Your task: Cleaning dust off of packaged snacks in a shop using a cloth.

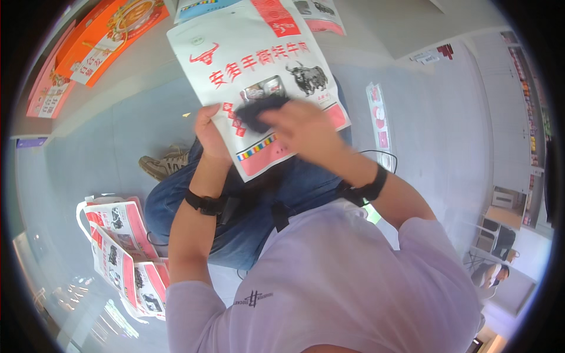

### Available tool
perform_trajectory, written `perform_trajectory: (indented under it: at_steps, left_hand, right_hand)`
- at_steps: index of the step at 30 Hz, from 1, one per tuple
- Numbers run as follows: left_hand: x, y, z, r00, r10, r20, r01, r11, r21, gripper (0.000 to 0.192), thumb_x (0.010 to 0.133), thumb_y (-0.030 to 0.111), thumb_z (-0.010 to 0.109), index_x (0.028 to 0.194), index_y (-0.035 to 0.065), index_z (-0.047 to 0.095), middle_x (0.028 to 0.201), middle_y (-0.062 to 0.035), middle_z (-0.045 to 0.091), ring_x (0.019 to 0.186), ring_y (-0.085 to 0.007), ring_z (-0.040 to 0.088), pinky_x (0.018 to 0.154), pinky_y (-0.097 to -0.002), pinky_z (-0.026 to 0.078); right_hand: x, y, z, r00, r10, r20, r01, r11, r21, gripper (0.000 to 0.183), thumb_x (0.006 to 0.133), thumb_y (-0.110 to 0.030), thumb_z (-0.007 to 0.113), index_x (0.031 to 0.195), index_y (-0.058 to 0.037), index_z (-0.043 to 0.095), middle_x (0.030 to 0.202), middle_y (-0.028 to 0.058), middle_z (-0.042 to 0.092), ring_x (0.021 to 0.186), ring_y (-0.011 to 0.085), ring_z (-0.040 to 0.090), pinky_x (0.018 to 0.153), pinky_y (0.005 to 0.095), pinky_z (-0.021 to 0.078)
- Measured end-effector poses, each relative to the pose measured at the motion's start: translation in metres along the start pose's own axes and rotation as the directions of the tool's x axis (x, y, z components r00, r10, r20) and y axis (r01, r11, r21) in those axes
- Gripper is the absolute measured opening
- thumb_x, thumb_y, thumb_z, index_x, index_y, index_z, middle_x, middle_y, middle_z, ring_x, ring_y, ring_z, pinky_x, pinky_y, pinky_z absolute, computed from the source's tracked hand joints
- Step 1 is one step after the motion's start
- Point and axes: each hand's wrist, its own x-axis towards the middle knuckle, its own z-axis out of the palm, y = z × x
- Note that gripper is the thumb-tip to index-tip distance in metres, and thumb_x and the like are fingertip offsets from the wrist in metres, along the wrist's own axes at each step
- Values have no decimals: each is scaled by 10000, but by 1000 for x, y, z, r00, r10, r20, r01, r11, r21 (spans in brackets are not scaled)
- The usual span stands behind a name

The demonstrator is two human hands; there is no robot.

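A large white and pink food pouch (260,57) is tilted above my lap, its printed front facing me. It bears red writing, a yak picture and a small clear window with wrapped pieces behind it. My left hand (212,134) grips the pouch by its left edge, thumb on the front. Across the lower front, my right hand (300,125) presses a dark cloth (260,114) against the pouch, just below the window. The right hand is slightly blurred, and the cloth covers part of the print.
More similar pouches (117,260) stand on the floor at left beside my knee. An orange gift box (106,39) and a pink box (50,95) are on the ledge at upper left. Another pouch (324,17) lies behind mine. Shelves of goods line the far right, where a person (490,276) sits.
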Motion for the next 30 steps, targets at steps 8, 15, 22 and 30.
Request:
perform_trajectory:
  at_steps: [8,15,22,30]
  left_hand:
    - [0,-4,-13,992,11,-124,-3,998,61,543,844,327,447,1238,-37,536,1135,-192,649,1054,-321,638,933,-424,518]
    - [2,-9,10,998,-21,-64,20,999,-25,629,821,309,498,1345,-37,455,1251,-213,595,1106,-347,614,983,-455,495]
    - [-2,-4,-6,997,-66,32,67,997,-39,635,824,307,494,1354,-41,447,1288,-209,579,1155,-335,588,1006,-448,470]
    - [-2,0,5,998,-56,25,55,998,6,642,799,265,508,1356,-46,432,1244,-221,595,1093,-344,621,978,-445,498]
  right_hand:
    - [21,-23,5,992,-75,104,69,996,63,226,835,-206,688,1053,-149,682,829,65,590,797,258,619,707,397,520]
    - [8,45,-19,880,417,-228,-414,908,67,275,843,-200,684,1099,-98,677,925,111,653,896,320,639,754,423,524]
    - [-1,22,-6,986,143,-85,-145,989,-18,305,838,-204,700,1129,-117,666,913,96,630,860,304,625,742,404,520]
    - [8,29,-12,905,359,-227,-344,933,103,309,871,-214,693,1142,-71,650,980,151,654,891,355,643,767,419,517]
